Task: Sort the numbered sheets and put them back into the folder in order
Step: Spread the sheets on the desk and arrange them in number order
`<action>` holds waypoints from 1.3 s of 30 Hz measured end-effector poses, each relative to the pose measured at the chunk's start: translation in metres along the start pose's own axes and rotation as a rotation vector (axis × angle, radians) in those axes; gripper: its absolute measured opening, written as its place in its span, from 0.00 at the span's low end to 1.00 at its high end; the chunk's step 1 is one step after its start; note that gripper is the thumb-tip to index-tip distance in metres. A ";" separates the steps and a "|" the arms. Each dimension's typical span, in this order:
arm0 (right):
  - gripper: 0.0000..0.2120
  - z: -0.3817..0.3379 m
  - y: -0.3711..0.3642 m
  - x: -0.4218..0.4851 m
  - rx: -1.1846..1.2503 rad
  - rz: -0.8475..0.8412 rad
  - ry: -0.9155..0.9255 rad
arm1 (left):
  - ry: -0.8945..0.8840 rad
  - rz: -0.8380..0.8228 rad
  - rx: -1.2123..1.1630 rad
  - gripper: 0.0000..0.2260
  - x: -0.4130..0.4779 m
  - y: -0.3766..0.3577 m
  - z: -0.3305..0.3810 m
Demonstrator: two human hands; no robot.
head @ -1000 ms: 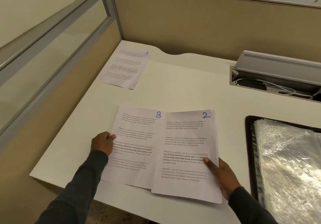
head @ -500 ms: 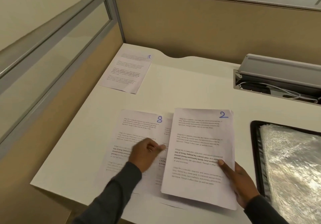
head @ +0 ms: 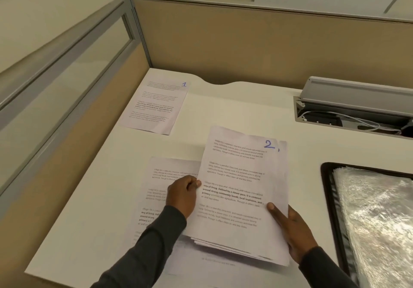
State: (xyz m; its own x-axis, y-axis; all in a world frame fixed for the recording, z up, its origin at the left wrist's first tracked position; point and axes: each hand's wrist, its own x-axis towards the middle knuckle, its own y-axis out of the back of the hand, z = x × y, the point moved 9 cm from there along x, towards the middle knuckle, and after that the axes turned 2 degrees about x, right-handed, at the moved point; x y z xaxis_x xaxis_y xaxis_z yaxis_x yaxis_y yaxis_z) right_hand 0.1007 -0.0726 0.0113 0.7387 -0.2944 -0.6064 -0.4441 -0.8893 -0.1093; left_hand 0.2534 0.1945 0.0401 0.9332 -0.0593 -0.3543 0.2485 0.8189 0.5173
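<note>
Two hands hold a stack (head: 241, 189) of numbered sheets, sheet 2 on top, just above the white surface (head: 234, 109).
At the far left lies sheet 1 (head: 154, 105), flat. Nearer, a loose sheet (head: 161, 189) lies under the left hand (head: 182, 196), which pinches the stack's left edge. The right hand (head: 288, 225) grips its lower right edge, thumb on top. The open folder (head: 329, 198) lies at the right, apart.

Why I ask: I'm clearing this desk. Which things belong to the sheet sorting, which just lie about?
Job: sheet 1; sheet 2 stack, gripped by left hand and right hand; loose sheet beneath; folder.
Lying about: cable box; desk partition.
</note>
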 end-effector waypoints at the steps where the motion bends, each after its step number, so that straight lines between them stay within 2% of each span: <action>1: 0.17 0.000 -0.002 0.002 -0.004 0.008 -0.006 | -0.007 0.021 -0.013 0.12 0.007 0.005 0.001; 10: 0.18 0.002 0.003 0.004 -0.036 0.110 -0.073 | -0.021 0.178 -0.026 0.10 0.127 0.067 0.036; 14: 0.40 -0.004 0.008 -0.004 -0.146 0.181 -0.045 | -0.035 0.178 0.047 0.09 0.192 0.075 0.062; 16: 0.47 -0.012 0.009 -0.006 -0.231 0.208 -0.006 | -0.030 0.152 0.128 0.09 0.222 0.069 0.069; 20: 0.45 -0.015 0.007 -0.005 -0.270 0.225 -0.076 | 0.009 0.083 0.302 0.15 0.262 0.053 0.080; 23: 0.55 -0.013 0.010 -0.001 -0.366 0.213 -0.118 | 0.024 0.084 0.425 0.16 0.281 0.045 0.082; 27: 0.49 -0.015 0.013 -0.003 -0.329 0.196 -0.072 | 0.033 0.117 0.417 0.14 0.296 0.039 0.080; 31: 0.20 -0.017 0.011 -0.004 -0.243 0.210 -0.027 | -0.006 0.189 0.414 0.16 0.294 0.045 0.084; 33: 0.19 -0.013 0.012 0.000 -0.255 0.196 -0.043 | -0.064 0.230 0.456 0.20 0.282 0.047 0.092; 35: 0.19 -0.014 0.012 -0.001 -0.262 0.198 -0.047 | -0.169 0.217 0.414 0.18 0.261 0.040 0.106; 37: 0.18 -0.014 0.015 0.000 -0.231 0.196 -0.030 | -0.250 0.097 0.317 0.15 0.225 0.021 0.116; 39: 0.20 -0.012 0.020 0.001 -0.149 0.197 -0.039 | -0.231 -0.103 0.223 0.19 0.178 -0.005 0.110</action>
State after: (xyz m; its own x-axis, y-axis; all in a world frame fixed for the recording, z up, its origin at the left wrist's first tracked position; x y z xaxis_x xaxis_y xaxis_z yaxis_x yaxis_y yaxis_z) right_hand 0.0987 -0.0949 0.0177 0.6238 -0.4558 -0.6349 -0.4954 -0.8589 0.1298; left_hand 0.4468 0.1171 0.0598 0.9279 -0.2841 -0.2413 0.3717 0.6582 0.6547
